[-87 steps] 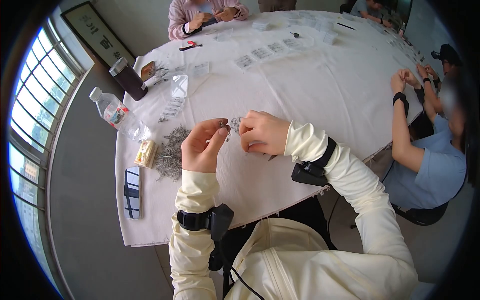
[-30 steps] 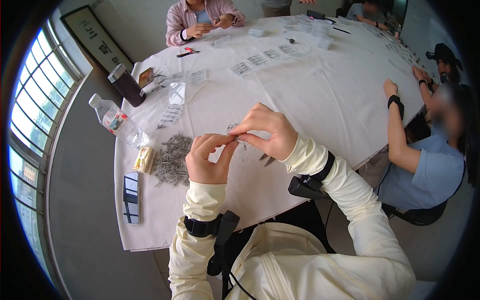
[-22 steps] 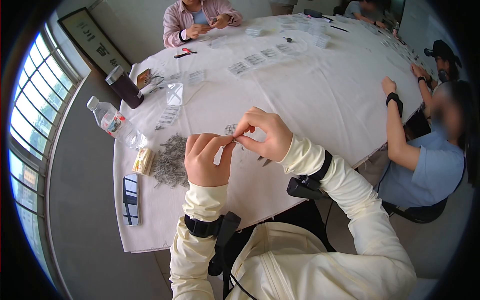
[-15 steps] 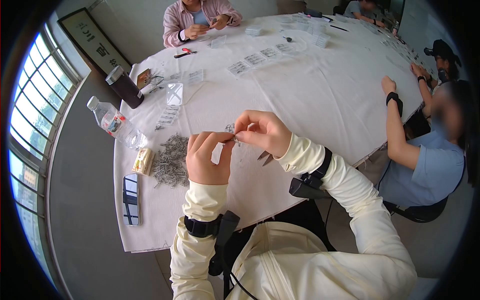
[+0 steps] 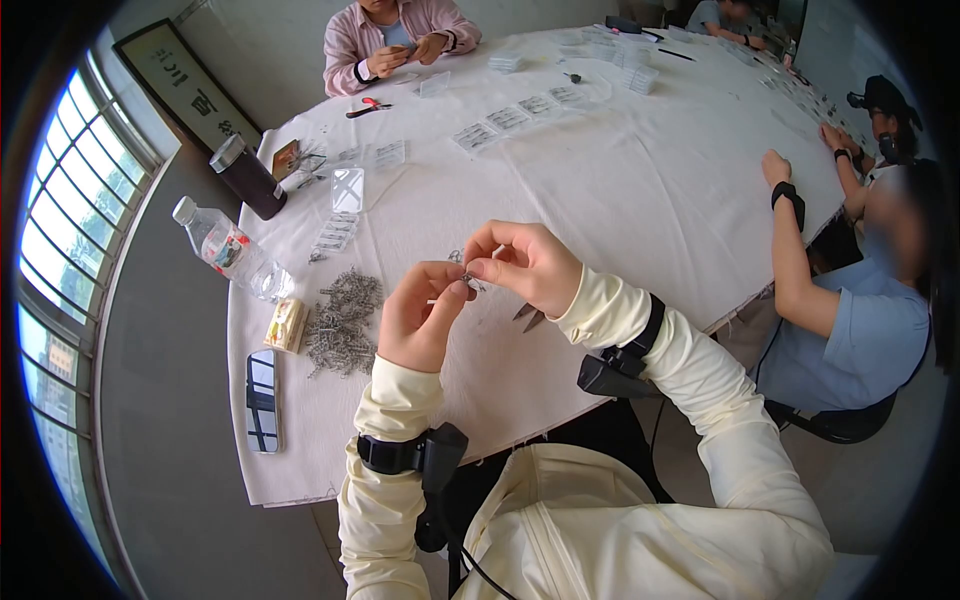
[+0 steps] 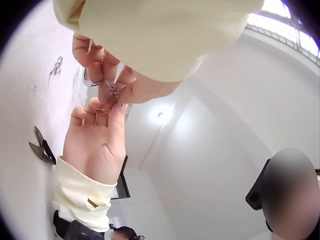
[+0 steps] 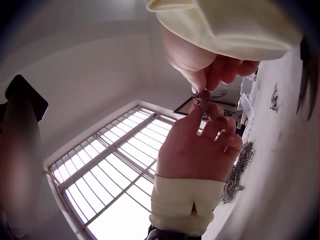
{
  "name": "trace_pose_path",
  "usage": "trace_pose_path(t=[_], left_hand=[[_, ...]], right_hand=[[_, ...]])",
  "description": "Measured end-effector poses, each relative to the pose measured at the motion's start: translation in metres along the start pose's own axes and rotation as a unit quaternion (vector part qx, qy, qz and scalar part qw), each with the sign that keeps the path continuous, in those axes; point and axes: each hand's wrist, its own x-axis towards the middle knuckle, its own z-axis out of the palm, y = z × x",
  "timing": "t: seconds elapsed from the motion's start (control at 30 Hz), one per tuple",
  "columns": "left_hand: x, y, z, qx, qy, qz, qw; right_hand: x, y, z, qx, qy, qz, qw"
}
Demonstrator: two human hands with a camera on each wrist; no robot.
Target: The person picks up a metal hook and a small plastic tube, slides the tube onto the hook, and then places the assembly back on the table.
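One small silvery metal piece (image 5: 470, 283) sits between the two hands, above the near part of the tabletop (image 5: 600, 230). The left hand (image 5: 418, 315) pinches it between thumb and fingers; the right hand (image 5: 532, 268) pinches at it from the other side, thumb against forefinger. Fingertips cover much of it, so its full shape is hard to tell.

Just beyond the hands lies a little cluster of loose metal pieces (image 6: 56, 66), too small to count. One pair of dark scissors (image 6: 42, 149) rests near the right hand, its two blades spread; in the head view that hand and sleeve hide the rest.

Left of the left hand spreads one heap of tangled metal pieces (image 5: 345, 325), again past counting. Around it are one wrapped packet (image 5: 286, 326), one phone (image 5: 263, 400), one clear bottle (image 5: 228, 246) and one dark flask (image 5: 248, 177). Farther off are one pair of red-handled pliers (image 5: 370, 107) and a row of four filled clear trays (image 5: 507, 119). At least four other people are around the tabletop.
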Motion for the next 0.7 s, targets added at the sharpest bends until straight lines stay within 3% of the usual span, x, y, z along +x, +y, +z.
trace_pose_path(t=[0.7], left_hand=[[0.000,-0.005,-0.003,0.004,-0.001,-0.018,1.000]], right_hand=[[0.000,-0.007,-0.003,-0.019,-0.024,0.000,1.000]])
